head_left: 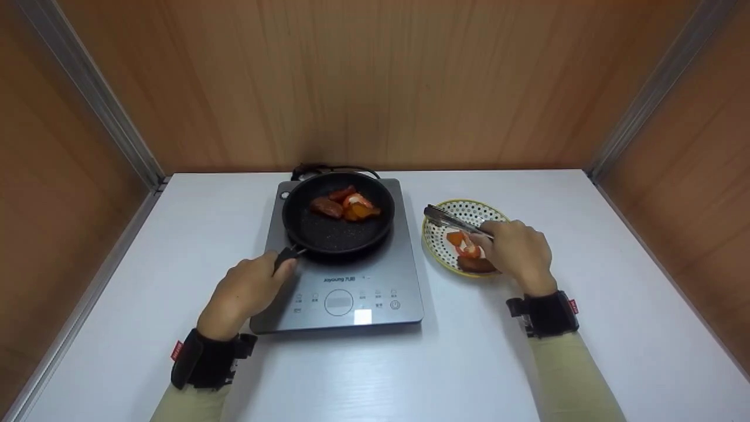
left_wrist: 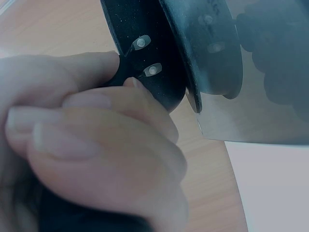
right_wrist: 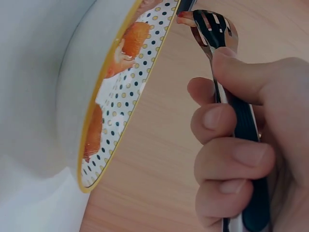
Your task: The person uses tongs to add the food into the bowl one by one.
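My left hand (head_left: 246, 287) grips the handle (head_left: 287, 256) of a black frying pan (head_left: 328, 237), which sits on a grey induction cooker (head_left: 381, 293). Inside the pan lie a brown meat-like piece (head_left: 326, 207) and several red and orange food pieces (head_left: 358, 209). My right hand (head_left: 518, 252) holds metal tongs (head_left: 451, 220) with dark handles, over a dotted, yellow-rimmed plate (head_left: 433, 249). On that plate are orange and reddish food pieces (head_left: 467, 246) and a brown piece (head_left: 476, 265). In the right wrist view, a small reddish piece (right_wrist: 184, 19) shows at the tongs' head.
A black cable (head_left: 310, 169) runs behind the pan at the back of the white table (head_left: 363, 375). Wood-grain panels (head_left: 375, 88) rise along the back and both sides. The cooker's touch controls (head_left: 338, 302) face the front.
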A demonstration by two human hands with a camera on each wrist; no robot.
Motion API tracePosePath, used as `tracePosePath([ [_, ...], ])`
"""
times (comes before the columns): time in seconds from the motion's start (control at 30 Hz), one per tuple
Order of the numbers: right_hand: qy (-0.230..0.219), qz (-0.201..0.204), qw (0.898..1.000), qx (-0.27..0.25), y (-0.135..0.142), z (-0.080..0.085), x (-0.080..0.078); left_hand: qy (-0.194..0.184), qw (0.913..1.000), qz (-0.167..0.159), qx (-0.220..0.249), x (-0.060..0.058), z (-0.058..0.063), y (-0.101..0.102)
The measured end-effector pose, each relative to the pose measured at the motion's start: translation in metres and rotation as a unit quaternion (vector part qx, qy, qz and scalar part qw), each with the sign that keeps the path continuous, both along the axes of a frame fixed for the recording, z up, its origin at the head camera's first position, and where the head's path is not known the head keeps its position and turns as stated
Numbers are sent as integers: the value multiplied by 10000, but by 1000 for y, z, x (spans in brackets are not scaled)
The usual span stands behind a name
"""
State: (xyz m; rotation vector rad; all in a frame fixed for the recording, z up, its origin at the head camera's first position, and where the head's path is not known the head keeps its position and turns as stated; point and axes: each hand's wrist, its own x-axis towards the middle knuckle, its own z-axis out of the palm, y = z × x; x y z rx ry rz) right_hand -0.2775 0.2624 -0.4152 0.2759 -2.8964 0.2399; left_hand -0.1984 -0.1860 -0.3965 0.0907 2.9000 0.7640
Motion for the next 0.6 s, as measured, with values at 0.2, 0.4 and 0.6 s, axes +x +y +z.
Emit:
tracePosePath([
  [0.2, 309, 62, 9995, -53, -4, 4, 2, 17, 10000, -27, 26, 0, -1, 0],
  [0.4, 727, 235, 9971, -72, -10, 8, 6, 40, 10000, -26, -3, 0, 0, 1],
  [0.6, 1143, 406, 9925, -164, -17, 11, 10, 64, 10000, -67, -36, -1, 0, 1],
])
